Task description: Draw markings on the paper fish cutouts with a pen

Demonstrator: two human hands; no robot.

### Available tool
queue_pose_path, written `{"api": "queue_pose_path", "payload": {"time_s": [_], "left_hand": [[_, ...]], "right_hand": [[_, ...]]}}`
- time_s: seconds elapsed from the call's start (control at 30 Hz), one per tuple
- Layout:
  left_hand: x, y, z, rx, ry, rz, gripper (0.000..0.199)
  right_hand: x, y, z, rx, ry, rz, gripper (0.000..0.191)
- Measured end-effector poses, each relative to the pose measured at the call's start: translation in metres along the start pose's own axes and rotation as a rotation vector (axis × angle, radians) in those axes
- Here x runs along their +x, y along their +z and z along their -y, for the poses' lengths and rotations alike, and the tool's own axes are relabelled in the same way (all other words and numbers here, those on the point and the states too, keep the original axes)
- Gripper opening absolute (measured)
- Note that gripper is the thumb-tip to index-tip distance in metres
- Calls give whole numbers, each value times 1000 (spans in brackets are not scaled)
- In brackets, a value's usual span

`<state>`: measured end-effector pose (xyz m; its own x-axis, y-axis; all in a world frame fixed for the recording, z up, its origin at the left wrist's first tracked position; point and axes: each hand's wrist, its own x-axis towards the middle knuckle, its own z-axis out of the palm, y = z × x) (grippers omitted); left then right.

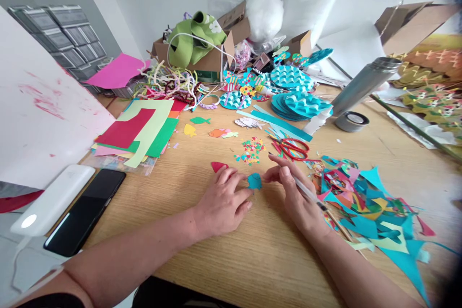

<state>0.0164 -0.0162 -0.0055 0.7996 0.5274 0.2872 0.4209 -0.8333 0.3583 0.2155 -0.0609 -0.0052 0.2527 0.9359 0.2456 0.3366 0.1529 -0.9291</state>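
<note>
A small blue paper fish (254,181) lies on the wooden table between my hands. My left hand (225,199) rests on the table with its fingers spread, their tips at the fish's left edge and beside a red paper piece (218,166). In my right hand (298,192) is a pen (306,190), its dark tip pointing up and left; the fingertips of that hand are near the fish's right side. Beyond the hands sit colored confetti bits (249,150), a green fish (200,120), a yellow fish (189,130), an orange fish (217,133) and a white fish (248,122).
Red scissors (294,148) lie behind my right hand, with paper scraps (375,216) to the right. Colored sheets (126,127), a phone (84,211) and a white device (54,197) are left. Farther back stand blue scalloped discs (299,106), a metal bottle (364,86) and a tape roll (352,121).
</note>
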Motion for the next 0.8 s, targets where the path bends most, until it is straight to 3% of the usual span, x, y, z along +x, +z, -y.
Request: {"api": "queue_pose_path", "payload": {"time_s": [0.27,0.8], "left_hand": [[1,0,-3,6,-21,20,27],[1,-1,-8,21,31,36,25]], "right_hand": [[4,4,-10,283,251,41,27],[6,9,2,224,314,-54,28]]}}
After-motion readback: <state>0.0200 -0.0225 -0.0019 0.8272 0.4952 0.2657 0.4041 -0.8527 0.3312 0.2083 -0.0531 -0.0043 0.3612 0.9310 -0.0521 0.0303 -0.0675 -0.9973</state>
